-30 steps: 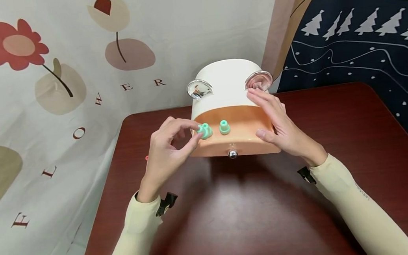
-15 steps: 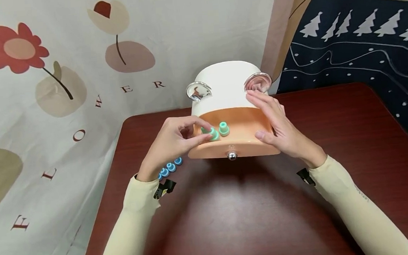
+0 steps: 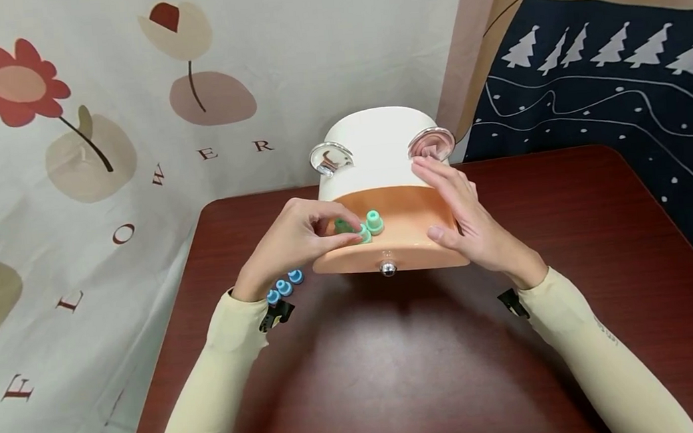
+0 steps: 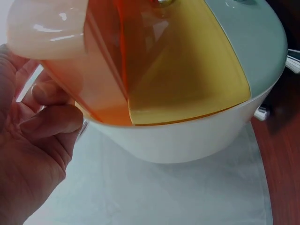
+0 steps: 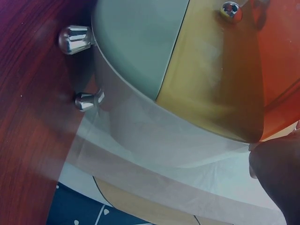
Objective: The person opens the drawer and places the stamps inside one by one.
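The person's left hand (image 3: 299,236) pinches a small green piece (image 3: 364,234) between thumb and fingers, holding it low inside the pulled-out orange drawer (image 3: 410,229). Just beside it a second green piece (image 3: 374,222) stands upright, narrow end up, and a third green piece (image 3: 342,225) shows partly behind the curved fingers. The right hand (image 3: 470,221) is spread, gripping nothing, its fingers long against the front edge of the white cabinet (image 3: 379,123) and its thumb by the right end of the drawer. A round silver knob (image 3: 388,268) sits at the middle of the drawer's front. Below, as the wrist views show, come a yellow front (image 4: 187,70) and a grey-green front (image 4: 258,47), with silver feet (image 5: 75,40) underneath. Two silver-rimmed discs (image 3: 331,158) stick up from the cabinet like ears. Near the left wrist, a few blue pieces (image 3: 284,287) stand in a slanting row on the dark red tabletop (image 3: 412,373). Behind hang a pale flower-printed cloth (image 3: 311,51) and, to the right, a navy cloth (image 3: 579,96) with white trees.
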`<state>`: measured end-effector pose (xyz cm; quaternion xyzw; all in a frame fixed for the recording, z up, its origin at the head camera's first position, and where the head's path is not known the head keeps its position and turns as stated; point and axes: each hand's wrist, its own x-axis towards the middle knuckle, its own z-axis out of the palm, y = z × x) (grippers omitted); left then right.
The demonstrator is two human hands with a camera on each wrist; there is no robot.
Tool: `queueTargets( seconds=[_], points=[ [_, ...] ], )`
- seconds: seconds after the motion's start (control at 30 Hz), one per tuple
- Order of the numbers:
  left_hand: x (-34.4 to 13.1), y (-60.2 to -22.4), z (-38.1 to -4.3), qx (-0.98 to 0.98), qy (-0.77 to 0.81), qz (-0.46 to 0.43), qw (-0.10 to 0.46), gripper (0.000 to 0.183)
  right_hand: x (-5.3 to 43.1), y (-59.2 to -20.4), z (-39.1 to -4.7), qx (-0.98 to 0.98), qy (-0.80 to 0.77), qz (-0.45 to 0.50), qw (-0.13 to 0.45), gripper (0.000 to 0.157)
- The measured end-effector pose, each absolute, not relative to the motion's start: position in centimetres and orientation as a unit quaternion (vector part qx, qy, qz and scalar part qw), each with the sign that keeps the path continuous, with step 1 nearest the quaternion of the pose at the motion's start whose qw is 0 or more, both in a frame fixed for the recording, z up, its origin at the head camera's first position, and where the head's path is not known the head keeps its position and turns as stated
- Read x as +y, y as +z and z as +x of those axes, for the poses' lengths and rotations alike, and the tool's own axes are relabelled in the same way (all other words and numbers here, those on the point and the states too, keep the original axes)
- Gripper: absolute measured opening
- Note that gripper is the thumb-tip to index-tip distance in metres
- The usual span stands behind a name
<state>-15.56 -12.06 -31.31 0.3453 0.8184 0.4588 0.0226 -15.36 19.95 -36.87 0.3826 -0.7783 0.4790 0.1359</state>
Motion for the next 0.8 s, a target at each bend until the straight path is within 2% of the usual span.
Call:
queueTargets(
  seconds=[0.27,0.4,0.5,0.67,0.8],
  points=[
    [-12.1,-31.2,-15.7,0.818,0.457,0.35,0.02,0.015,19.8,-36.9,-15.4,-0.78,0.476,0.381,0.141,0.09],
    [-13.1,-31.2,-15.3,0.804,0.487,0.342,-0.001,0.022,19.7,-37.0,-15.5,-0.781,0.474,0.381,0.14,0.089],
    [-13.8,-31.3,-14.3,0.787,0.515,0.335,-0.053,0.022,19.7,-37.0,-15.4,-0.781,0.474,0.382,0.138,0.088],
    [-13.5,-31.5,-11.6,0.764,0.514,0.345,-0.183,0.015,19.8,-36.9,-15.3,-0.781,0.473,0.383,0.139,0.09],
    [-12.4,-32.1,-9.1,0.751,0.503,0.355,-0.239,0.015,19.9,-36.9,-15.4,-0.783,0.472,0.381,0.139,0.091]
  ],
)
